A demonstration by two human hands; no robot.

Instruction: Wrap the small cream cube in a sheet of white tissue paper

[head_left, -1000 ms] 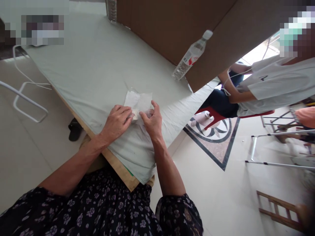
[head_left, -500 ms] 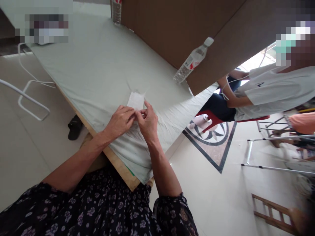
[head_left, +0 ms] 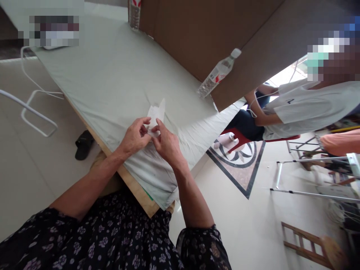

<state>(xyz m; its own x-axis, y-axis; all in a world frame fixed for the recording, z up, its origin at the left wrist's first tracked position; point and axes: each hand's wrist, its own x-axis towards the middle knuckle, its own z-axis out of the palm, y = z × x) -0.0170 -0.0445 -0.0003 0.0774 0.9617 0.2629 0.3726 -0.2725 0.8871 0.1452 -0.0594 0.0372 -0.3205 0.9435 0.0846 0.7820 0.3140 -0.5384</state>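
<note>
A small white sheet (head_left: pixel 156 111), thin like paper or tissue, lies near the table's corner, with a pointed flap sticking up at its far right. My left hand (head_left: pixel 136 137) is at its near left edge, index finger lifted and the other fingers curled in. From the right, my right hand (head_left: pixel 168 144) meets it with bent fingers and the thumb close to my left thumb. Both hands appear to pinch the sheet's near edge, though the fingers partly hide the contact.
A pale cloth covers the table (head_left: pixel 98 56). A plastic bottle (head_left: pixel 216 77) stands by a large brown cardboard panel (head_left: pixel 197 41); another bottle (head_left: pixel 135 17) is farther back. At right sits a person in a white shirt (head_left: pixel 306 107). A dark slipper (head_left: pixel 83 144) lies on the floor.
My fingers have spread from a tight pinch, and both index fingers are lifted. The sheet's right flap now stands up more sharply. The view has shifted slightly.
</note>
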